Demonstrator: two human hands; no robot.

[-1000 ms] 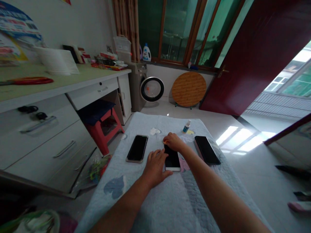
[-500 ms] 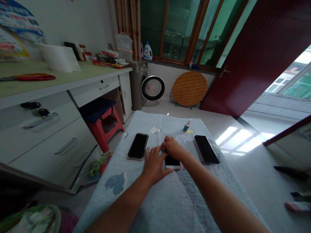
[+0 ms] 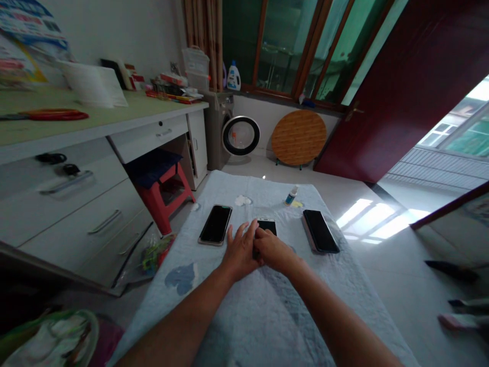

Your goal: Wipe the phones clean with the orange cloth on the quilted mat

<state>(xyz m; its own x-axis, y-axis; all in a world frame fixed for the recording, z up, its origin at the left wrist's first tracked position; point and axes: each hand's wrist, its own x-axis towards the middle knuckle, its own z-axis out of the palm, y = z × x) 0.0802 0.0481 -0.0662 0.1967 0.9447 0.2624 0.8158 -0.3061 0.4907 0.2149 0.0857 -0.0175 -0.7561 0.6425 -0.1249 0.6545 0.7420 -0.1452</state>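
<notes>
In the head view a white-framed smartphone (image 3: 266, 223) with a dark screen lies on the cloth-covered table, its lower part hidden under my hands. My left hand (image 3: 241, 254) rests along its left side, fingers stretched and slightly apart, the thumb tucked low. Over the screen is my right hand (image 3: 275, 248), fingers curled down and closed; whatever they may pinch is hidden. Left of my hands lies a second smartphone (image 3: 216, 225) in a light case, screen dark. A third, thicker-looking smartphone (image 3: 321, 231) lies to the right. Behind them a small spray bottle (image 3: 292, 195) stands upright.
A pale blue quilted cloth (image 3: 260, 316) covers the table. On the left are a white desk (image 3: 160, 120) and a red stool (image 3: 168, 191). Farther back stand a washing machine (image 3: 217, 112) with its round door swung out and a round wooden tabletop (image 3: 298, 137).
My right hand has slid down the middle phone towards me, uncovering its top end and covering its lower end. My left thumb has moved in under the right hand.
</notes>
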